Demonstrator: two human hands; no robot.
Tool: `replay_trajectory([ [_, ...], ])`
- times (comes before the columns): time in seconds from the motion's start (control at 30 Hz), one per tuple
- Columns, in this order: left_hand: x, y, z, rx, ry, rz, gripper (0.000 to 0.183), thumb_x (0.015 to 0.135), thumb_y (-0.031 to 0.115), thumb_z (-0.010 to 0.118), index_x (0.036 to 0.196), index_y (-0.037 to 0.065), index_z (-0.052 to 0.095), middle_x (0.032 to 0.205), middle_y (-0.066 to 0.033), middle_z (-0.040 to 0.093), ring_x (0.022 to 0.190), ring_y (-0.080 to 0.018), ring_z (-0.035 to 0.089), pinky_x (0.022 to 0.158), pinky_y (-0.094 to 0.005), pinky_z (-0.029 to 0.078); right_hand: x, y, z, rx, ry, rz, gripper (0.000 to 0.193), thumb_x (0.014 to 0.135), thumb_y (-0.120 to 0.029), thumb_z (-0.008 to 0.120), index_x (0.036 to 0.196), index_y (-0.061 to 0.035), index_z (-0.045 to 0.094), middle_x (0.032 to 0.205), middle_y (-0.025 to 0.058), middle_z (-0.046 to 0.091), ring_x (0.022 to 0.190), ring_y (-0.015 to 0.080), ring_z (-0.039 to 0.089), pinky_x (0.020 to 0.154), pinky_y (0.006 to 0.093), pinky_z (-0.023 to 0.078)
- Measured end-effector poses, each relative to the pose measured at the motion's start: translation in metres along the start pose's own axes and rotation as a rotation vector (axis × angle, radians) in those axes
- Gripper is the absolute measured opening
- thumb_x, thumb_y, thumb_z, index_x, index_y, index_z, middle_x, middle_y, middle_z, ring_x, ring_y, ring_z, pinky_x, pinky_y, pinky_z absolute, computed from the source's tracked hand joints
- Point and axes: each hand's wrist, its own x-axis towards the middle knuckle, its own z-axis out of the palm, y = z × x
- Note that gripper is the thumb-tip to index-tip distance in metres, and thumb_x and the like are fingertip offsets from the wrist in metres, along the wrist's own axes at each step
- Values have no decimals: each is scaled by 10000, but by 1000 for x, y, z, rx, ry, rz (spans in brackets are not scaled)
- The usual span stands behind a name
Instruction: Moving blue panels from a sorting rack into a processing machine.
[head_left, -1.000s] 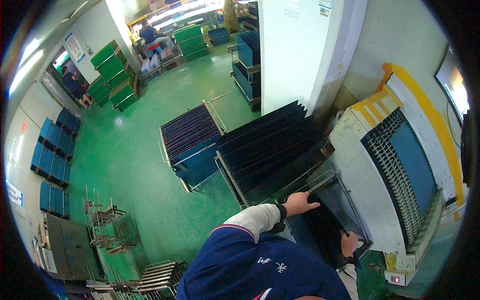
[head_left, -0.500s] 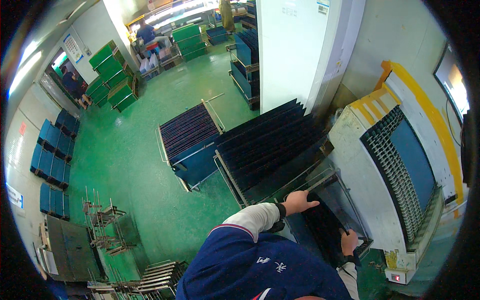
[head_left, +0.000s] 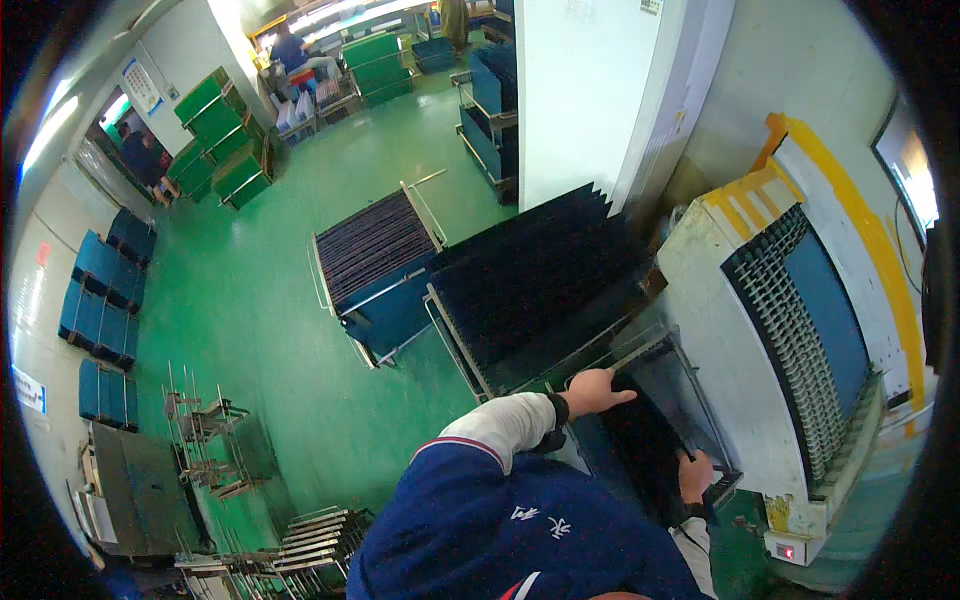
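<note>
Left hand (head_left: 597,391) and right hand (head_left: 695,476) stay at dark sheets (head_left: 648,430) inside the far edge of the rack (head_left: 641,352); handling apparently continues. Left thumb apart, finger grip unclear; right fingers pinch sheet edges.

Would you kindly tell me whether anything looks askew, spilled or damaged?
The dark panels in front of the white pillar look slightly askew: their far corners form a jagged line, unlike the neater panels to their left. I see no spill.
</note>
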Motion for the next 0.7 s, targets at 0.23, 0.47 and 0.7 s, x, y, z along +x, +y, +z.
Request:
replay_trajectory([
  [0.23,-7,0,-2,-16,56,26,834,821,705,630,1179,-48,634,1019,-222,709,988,-390,675,866,-462,532,-9,-21,-23,65,7,-5,389,826,-438,722,905,-57,714,935,216,703,889,430,655,749,522,495],
  [0.47,-2,-5,2,-4,29,38,856,822,752,601,1155,-36,643,1004,-228,701,976,-398,673,844,-476,538,-5,-7,-11,44,-30,0,409,836,-439,712,874,-33,688,870,223,680,849,451,629,723,531,469],
  [0.7,-4,-4,2,0,62,37,839,828,747,605,1126,-37,645,937,-206,700,934,-383,679,821,-479,534,-4,-4,-5,112,88,-98,409,833,-419,708,797,-15,655,799,232,645,821,458,605,699,524,435],
])
